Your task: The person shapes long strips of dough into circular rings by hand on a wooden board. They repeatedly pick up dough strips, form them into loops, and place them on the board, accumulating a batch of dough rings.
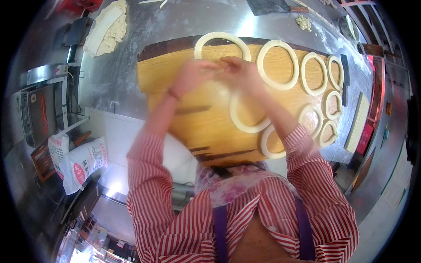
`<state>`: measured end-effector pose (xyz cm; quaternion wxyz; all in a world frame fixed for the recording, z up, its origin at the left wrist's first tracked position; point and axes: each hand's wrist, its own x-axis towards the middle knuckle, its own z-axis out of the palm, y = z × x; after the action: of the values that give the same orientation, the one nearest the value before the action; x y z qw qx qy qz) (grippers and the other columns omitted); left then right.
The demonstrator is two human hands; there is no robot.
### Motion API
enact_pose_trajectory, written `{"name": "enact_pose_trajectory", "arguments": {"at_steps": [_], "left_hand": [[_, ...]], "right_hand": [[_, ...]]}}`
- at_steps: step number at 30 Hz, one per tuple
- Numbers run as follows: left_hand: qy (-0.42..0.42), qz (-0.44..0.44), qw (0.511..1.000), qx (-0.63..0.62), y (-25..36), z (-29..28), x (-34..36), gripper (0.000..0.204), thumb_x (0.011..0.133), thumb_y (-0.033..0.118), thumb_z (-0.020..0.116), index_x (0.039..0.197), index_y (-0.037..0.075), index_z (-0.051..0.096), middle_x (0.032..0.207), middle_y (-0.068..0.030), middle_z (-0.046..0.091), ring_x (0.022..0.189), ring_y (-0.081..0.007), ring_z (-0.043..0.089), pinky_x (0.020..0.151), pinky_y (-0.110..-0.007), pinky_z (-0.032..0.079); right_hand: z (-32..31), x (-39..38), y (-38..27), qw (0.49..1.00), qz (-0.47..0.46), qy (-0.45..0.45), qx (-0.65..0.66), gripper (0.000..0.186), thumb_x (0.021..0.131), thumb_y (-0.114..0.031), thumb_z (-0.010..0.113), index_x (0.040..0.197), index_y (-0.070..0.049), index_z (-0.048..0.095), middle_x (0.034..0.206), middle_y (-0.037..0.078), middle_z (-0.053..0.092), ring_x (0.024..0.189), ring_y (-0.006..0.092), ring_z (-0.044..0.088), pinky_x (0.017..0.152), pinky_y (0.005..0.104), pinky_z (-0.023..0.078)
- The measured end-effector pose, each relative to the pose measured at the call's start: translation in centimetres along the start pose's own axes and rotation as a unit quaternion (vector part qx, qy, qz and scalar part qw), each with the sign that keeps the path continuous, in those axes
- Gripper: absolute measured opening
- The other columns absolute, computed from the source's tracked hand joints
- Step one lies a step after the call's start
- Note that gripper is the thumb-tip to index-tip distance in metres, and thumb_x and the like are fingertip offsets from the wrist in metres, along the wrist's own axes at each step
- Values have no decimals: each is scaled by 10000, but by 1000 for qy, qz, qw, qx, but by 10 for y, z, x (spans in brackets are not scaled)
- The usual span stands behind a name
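My left hand point(195, 75) and my right hand point(240, 72) meet over the wooden board point(188, 127), at the near side of a pale dough ring point(221, 35). My left fingers are smeared by motion. The right fingers are bent together, and whatever is in them is hidden. Beneath the hands, the ring's near edge cannot be seen. Several other dough rings lie to the right, among them a large one point(259, 65), an oval one point(314, 73) and one point(237, 116) partly under my right forearm.
The board lies on a metal table point(175, 26). A lump of dough point(107, 28) sits at the far left, small dough scraps point(303, 23) at the far right. A dark flat blade point(267, 6) lies at the back. White printed sacks point(85, 162) stand lower left.
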<state>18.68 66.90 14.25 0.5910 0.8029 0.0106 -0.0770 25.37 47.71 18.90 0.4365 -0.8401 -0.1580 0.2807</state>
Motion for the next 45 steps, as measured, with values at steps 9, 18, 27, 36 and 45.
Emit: {"name": "enact_pose_trajectory", "arguments": {"at_steps": [9, 18, 27, 36, 45], "left_hand": [[32, 50, 992, 114, 0, 24, -6, 257, 891, 145, 710, 1102, -2, 710, 1022, -154, 714, 955, -273, 681, 850, -366, 527], [52, 97, 966, 233, 15, 46, -3, 306, 827, 214, 757, 1050, 17, 688, 1004, -144, 633, 1028, -338, 591, 907, -436, 463], [138, 75, 950, 271, 0, 71, 5, 261, 808, 201, 769, 950, 9, 663, 956, -127, 626, 979, -321, 597, 900, -437, 441], [108, 129, 953, 252, 0, 56, -7, 274, 785, 155, 758, 1005, 11, 681, 983, -137, 624, 987, -341, 593, 923, -443, 458], [95, 154, 923, 339, -8, 54, 1, 111, 836, 122, 691, 888, 23, 688, 900, -121, 641, 931, -338, 600, 847, -445, 478]], "right_hand": [[-21, 5, 42, 930, -284, -7, -234, 427, 718, 42, 729, 1137, -25, 684, 1106, 149, 666, 1017, 341, 649, 853, 419, 546], [-47, 24, 46, 942, -231, -127, -208, 358, 745, -31, 748, 1098, -51, 689, 1032, 99, 678, 962, 281, 666, 814, 397, 549], [-50, 27, 45, 966, -201, -113, -120, 264, 805, -92, 737, 1064, -44, 728, 952, 128, 720, 823, 254, 694, 780, 359, 552], [-43, 21, 45, 937, -264, -69, -220, 199, 810, -125, 720, 991, -47, 745, 942, 108, 699, 927, 301, 650, 834, 420, 528], [-23, 13, 59, 919, -295, 27, -260, 126, 825, -127, 718, 938, -77, 746, 904, 70, 681, 923, 282, 614, 843, 417, 489]]}}
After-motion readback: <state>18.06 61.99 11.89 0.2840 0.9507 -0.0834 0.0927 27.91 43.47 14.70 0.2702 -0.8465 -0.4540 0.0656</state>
